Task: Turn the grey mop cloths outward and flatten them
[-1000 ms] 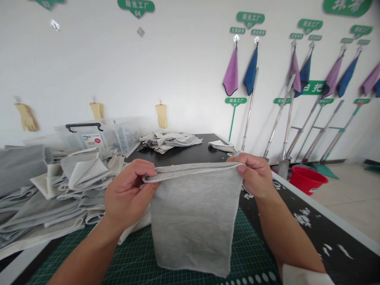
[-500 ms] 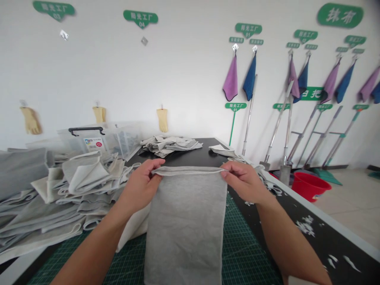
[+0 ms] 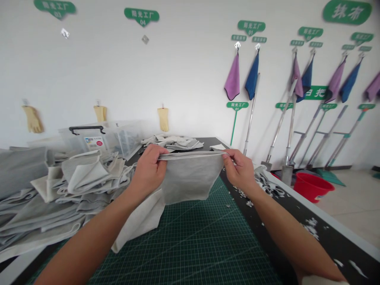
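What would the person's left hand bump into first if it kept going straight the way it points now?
Beyond the soft grey cloth that it pinches, the left hand would probably reach the crumpled pile of pale grey cloths on the black tabletop, though depth is hard to judge here.

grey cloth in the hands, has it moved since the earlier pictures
Yes, upward: the grey cloth now hangs with its lower edge high over the green cutting mat; earlier it covered that stretch.

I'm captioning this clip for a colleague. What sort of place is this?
Probably a small workshop making cleaning cloths: a grey cloth held up over a green cutting mat, stacks of cut cloth, and mops and hanging cloths in labelled rows on the wall.
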`<state>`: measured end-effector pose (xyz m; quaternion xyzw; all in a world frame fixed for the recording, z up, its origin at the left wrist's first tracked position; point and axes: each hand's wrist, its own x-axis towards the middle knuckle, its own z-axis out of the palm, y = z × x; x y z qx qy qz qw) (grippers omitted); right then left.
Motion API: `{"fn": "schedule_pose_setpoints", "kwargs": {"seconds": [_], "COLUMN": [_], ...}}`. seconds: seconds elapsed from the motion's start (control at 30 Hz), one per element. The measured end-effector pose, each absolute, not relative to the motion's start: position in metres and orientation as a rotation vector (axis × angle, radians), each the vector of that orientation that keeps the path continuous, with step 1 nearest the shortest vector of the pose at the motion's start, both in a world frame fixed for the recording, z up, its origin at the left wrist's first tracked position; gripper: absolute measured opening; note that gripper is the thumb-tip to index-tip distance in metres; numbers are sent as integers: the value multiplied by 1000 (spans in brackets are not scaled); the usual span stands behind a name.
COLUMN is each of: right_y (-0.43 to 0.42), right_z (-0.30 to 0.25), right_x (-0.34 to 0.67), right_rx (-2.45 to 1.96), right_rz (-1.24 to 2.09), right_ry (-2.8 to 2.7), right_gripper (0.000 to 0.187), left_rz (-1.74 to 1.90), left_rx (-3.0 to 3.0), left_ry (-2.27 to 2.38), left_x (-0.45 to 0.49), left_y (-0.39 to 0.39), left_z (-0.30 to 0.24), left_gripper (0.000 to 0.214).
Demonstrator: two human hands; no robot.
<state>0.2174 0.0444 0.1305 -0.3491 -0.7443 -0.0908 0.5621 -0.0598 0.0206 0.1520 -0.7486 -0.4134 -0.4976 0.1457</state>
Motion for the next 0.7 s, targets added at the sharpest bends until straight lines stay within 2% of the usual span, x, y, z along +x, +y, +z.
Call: {"fn": "schedule_pose_setpoints", "kwargs": {"seconds": [0.1,0.17,0.33,0.4,0.57,0.7], "right_y": [34,21,-25,-43,-71,-75], "right_z": [125,119,100,91,66,50], "right_x": [227,235,249,248,249,258], "right_rx": [-699,-592,-443,-438,-516,-683], "right_rz": [-219,-163,144,250,426,482], "right_ry": [-1849,-2008,-2422,-2556,-2673,-2702], "right_gripper": [8,7,11,12,12,10], "left_rz": [-1353,-1170,-326,-112,98,273], "left_rx": [-2263,-2465,-2923,-3010,-3118,-3180], "left_ry": [-1182,-1209,-1158,-1129,-1116,-1068], "left_x": [-62,-64,-66,-66,-67,-65], "left_y": [13,2,-42,-59,-83,-83], "left_z": [144,133,110,105,100,97], "left_gripper": [13,15,21,23,27,18]}}
